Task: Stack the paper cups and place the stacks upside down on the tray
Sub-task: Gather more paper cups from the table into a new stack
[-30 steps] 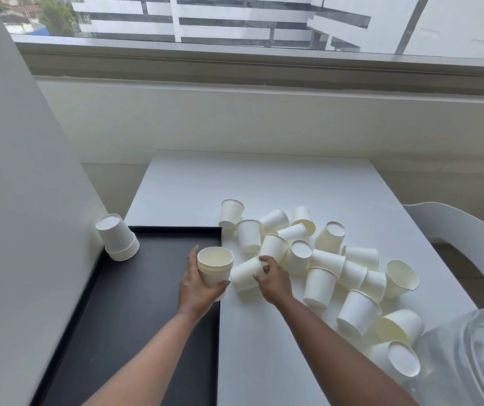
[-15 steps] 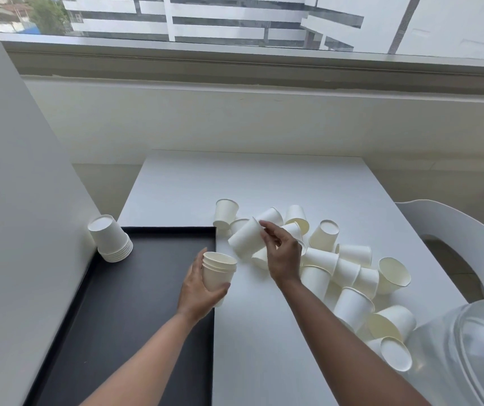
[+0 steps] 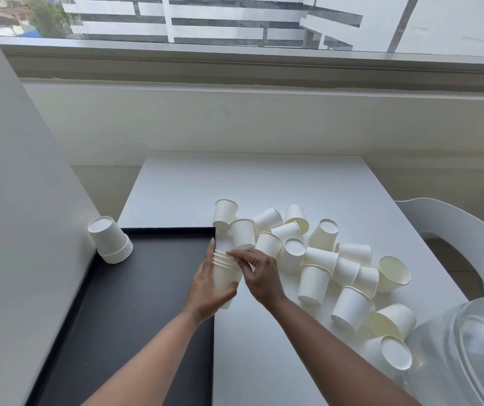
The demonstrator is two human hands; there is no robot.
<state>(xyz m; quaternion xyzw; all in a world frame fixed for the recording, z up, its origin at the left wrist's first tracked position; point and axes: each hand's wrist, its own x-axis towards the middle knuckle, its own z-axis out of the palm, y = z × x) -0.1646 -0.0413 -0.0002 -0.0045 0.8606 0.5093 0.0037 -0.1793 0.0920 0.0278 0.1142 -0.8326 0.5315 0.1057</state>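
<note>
My left hand (image 3: 205, 288) grips a short stack of white paper cups (image 3: 224, 273) over the right edge of the black tray (image 3: 123, 303). My right hand (image 3: 259, 272) has its fingers curled on the rims at the top of that stack. An upside-down finished stack (image 3: 111, 240) stands in the tray's far left corner. Several loose cups (image 3: 317, 259) lie in a heap on the white table (image 3: 249, 186), right of my hands.
A grey wall panel (image 3: 15, 200) borders the tray on the left. At the lower right there is a clear glass dome (image 3: 466, 353). A white chair (image 3: 463, 238) stands past the table's right edge. A window ledge runs behind the table.
My right hand picked a cup from the heap and brought it left onto the stack in my left hand. The stack is now taller and tilted away from me.
</note>
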